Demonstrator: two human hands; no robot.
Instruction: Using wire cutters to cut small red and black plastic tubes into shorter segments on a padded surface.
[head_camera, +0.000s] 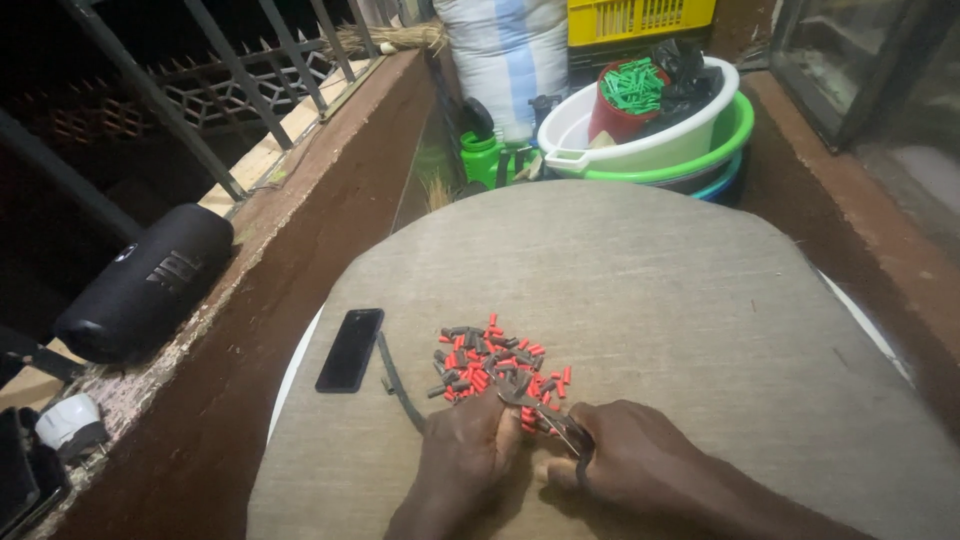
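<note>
With the right hand (640, 465) closed on the pliers (553, 422) and the left hand (468, 455) pinching a small piece, best keep both low, the pile of red and grey pieces (492, 365) just beyond them on the surface (650, 300)

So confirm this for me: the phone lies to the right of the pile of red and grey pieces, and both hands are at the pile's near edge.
Not quite. In the head view the phone lies to the left of the pile of red and grey pieces, not the right. The rest holds: the left hand and the right hand are at the pile's near edge.
</note>
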